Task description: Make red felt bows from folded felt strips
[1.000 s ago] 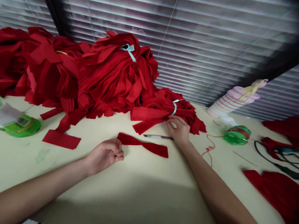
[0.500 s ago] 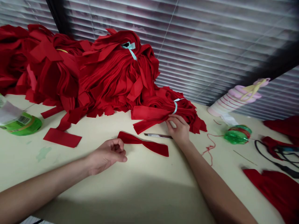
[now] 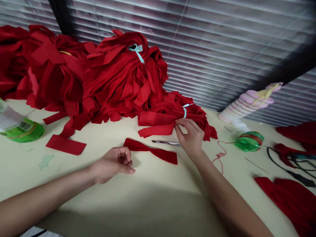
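Note:
My right hand (image 3: 191,135) pinches the end of a red fabric strip (image 3: 156,130) between thumb and fingertips, beside a bundle of red strips (image 3: 170,102) tied with a pale ribbon. Under that strip lies a slim craft knife (image 3: 164,142), its right end hidden behind my right hand. A red fabric bow (image 3: 150,150), narrowed at its middle, rests flat on the table (image 3: 148,184). My left hand (image 3: 115,164) hovers just left of the bow, fingers loosely curled and the thumb apart, with nothing visible in it.
Large heaps of red fabric strips (image 3: 111,75) line the back against the blinds (image 3: 222,42). On the left stands a green-labelled bottle (image 3: 27,130). To the right are a pink-topped container (image 3: 239,107), a green bundle wound with red thread (image 3: 249,141), black cables (image 3: 291,164) and red fabric (image 3: 288,197).
My right hand has pulled slightly, and the strip it pinches has swung away from the bundle, its lower end shifting left and up. My left hand stays nearly where it was.

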A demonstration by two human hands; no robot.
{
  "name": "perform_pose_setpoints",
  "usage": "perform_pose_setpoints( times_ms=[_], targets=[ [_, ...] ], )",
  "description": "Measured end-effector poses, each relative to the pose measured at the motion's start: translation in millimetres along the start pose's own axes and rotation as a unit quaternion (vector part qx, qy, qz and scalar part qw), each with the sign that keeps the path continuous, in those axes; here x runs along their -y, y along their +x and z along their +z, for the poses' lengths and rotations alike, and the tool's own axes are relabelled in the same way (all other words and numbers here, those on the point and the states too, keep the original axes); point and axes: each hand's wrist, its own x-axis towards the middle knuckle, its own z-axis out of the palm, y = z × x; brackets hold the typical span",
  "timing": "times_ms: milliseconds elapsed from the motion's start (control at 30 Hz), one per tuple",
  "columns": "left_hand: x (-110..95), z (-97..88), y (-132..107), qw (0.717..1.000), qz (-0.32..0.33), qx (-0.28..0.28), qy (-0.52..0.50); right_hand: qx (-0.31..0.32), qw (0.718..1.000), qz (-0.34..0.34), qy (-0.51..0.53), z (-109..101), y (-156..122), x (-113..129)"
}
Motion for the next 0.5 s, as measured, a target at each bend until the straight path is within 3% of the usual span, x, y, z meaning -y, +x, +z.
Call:
perform_pose_setpoints(
  times_ms=[133,300,400,500],
  targets=[
    [0,-0.9,0,1.0,0.0,0.009,0.015,-0.031,0.999,0.016,0.01,-20,12,17],
    [0,-2.1,-1,1.0,0.0,0.021,0.024,-0.074,0.985,0.113,0.107,-36,23,26],
    [0,-2.5,-1,0.999,-0.002,0.03,0.031,-0.141,0.967,0.126,0.171,-44,41,27],
    [0,-1.8,-3,0.998,-0.003,0.043,0.05,-0.242,0.943,0.106,0.201,-83,32,30]
  ],
)
